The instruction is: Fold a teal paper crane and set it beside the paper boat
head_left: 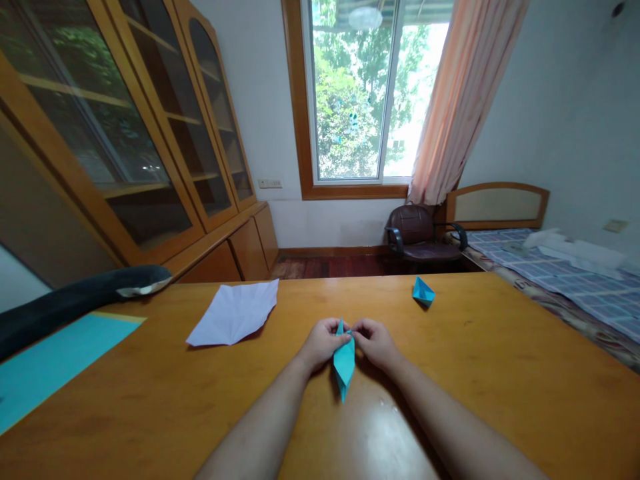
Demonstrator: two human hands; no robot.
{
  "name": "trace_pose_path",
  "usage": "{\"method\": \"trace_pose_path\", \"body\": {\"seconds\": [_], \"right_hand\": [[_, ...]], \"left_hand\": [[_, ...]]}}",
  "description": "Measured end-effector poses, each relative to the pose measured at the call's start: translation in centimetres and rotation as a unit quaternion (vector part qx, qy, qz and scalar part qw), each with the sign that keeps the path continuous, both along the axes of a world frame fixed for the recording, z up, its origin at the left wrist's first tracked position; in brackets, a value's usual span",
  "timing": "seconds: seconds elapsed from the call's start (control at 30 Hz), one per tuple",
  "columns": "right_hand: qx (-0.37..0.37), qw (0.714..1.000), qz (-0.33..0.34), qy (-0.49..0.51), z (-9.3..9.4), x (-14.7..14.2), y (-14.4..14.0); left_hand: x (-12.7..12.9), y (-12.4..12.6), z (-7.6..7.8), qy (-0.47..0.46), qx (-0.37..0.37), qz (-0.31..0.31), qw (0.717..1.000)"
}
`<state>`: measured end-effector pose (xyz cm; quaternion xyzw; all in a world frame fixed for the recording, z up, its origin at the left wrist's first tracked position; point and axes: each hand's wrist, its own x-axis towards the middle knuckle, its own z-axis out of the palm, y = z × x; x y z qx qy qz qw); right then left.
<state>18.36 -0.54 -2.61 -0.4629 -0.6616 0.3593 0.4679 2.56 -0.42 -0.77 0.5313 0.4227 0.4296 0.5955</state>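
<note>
**Two hands pinch a folded blue paper over the bench**

Both forearms reach in from the near edge across the glossy wooden bench (500,373). The left hand (320,341) and the right hand (376,341) meet just above its middle, and each has its fingers closed on the upper end of a folded blue paper (345,360). The paper is long and narrow; its lower point hangs toward the person, close over the bench top, and a small tip pokes up between the two hands.

To the left, a flat blue sheet (55,363) lies along the bench edge, with a dark padded thing (75,297) resting just behind it. A little beyond the hands on the left lies a creased white sheet (235,313), spread open. Beyond the hands on the right sits a small folded blue boat (423,291), well apart from both hands.

Past the bench stand a glass-fronted wooden cabinet (150,147) on the left, a dark armchair (420,237) under the window (360,93), a pink curtain (465,93), and a bed (565,273) with a checked cover on the right.
</note>
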Motion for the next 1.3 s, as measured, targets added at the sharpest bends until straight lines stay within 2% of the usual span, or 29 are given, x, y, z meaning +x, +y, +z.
{"method": "trace_pose_path", "body": {"seconds": [0.47,0.63,0.83,1.3], "right_hand": [[-0.023,0.999,-0.003,-0.03,0.2,0.0,0.4],[-0.052,0.999,0.003,-0.002,0.1,-0.1,0.4],[-0.082,0.995,0.026,0.045,-0.3,-0.1,0.6],[-0.08,0.99,0.04,0.112,0.2,-0.3,0.3]], "left_hand": [[0.1,0.6,-1.1,0.091,0.06,0.035,0.993],[0.2,0.7,-1.3,0.082,0.046,0.038,0.995],[0.6,0.4,-0.8,0.077,0.023,0.053,0.995],[0.1,0.3,-0.6,0.021,0.0,0.018,1.0]]}}
